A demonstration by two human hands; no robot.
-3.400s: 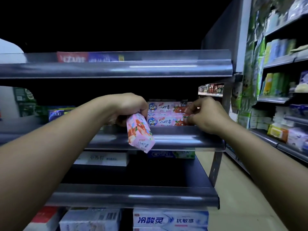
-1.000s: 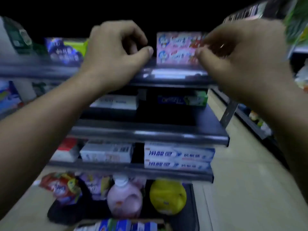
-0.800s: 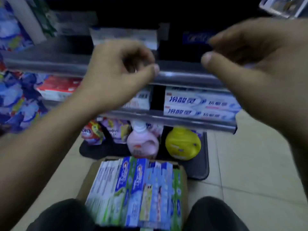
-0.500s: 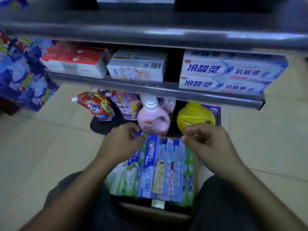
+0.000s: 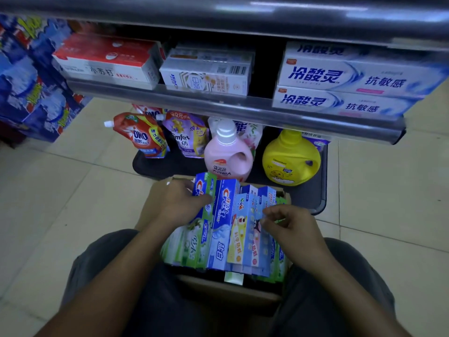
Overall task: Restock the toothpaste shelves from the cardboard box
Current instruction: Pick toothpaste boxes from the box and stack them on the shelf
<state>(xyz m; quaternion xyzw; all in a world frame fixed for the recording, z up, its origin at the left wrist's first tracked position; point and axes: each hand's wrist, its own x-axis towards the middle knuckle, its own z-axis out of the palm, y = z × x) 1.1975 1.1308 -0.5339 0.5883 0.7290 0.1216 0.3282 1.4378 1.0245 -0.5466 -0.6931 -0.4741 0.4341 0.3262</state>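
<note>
A cardboard box (image 5: 245, 291) sits on the floor between my knees, packed with upright toothpaste boxes. My left hand (image 5: 176, 204) grips a blue-green Crest box (image 5: 203, 188) at the left of the row, thumb across its front, and that box stands higher than the others. A taller blue Crest box (image 5: 224, 222) stands beside it. My right hand (image 5: 290, 226) has its fingers curled, pinching the edge of a light-blue children's toothpaste box (image 5: 245, 229). Above, the low shelf (image 5: 218, 105) holds red-and-white (image 5: 104, 62), white (image 5: 206, 72) and blue-and-white toothpaste boxes (image 5: 352, 80).
Under the shelf, on a black base tray (image 5: 313, 190), stand a pink bottle (image 5: 227, 156), a yellow bottle (image 5: 290, 159) and detergent pouches (image 5: 143, 137). Blue stacked packs (image 5: 31, 81) fill the left. Beige floor tiles lie on both sides.
My hands came down from the upper shelf, where the pink boxes stay, and my view dropped to the cardboard box. Both hands now reach into its toothpaste boxes, the left lifting a Crest box.
</note>
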